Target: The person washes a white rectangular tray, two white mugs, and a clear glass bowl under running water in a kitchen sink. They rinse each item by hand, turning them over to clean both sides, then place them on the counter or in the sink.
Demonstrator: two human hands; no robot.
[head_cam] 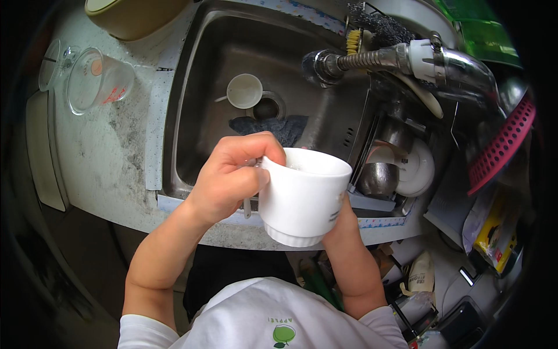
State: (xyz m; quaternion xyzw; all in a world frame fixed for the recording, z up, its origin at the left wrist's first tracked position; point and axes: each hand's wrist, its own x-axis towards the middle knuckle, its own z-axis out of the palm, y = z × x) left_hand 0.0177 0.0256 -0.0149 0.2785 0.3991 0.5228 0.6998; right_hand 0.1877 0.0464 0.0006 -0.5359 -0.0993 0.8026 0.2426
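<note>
A white mug (301, 200) is held up over the sink's front edge. My left hand (235, 174) pinches its rim on the left, the index finger bent over into the opening. Behind the mug's right side is my right hand (342, 218); its fingers are hidden, so its hold cannot be told. In the stainless steel sink (218, 52), a small white cup (245, 90) with a handle rests beside the drain (266, 108). A dark grey cloth (287, 130) lies just in front of the drain, partly hidden by my left hand.
The faucet (383, 59) reaches over the sink from the right. A metal bowl (379, 179) and white plates (418, 170) stand at the sink's right. Clear plastic cups (102, 80) lie on the left counter, below a tan container (135, 17). A pink perforated basket (503, 144) is far right.
</note>
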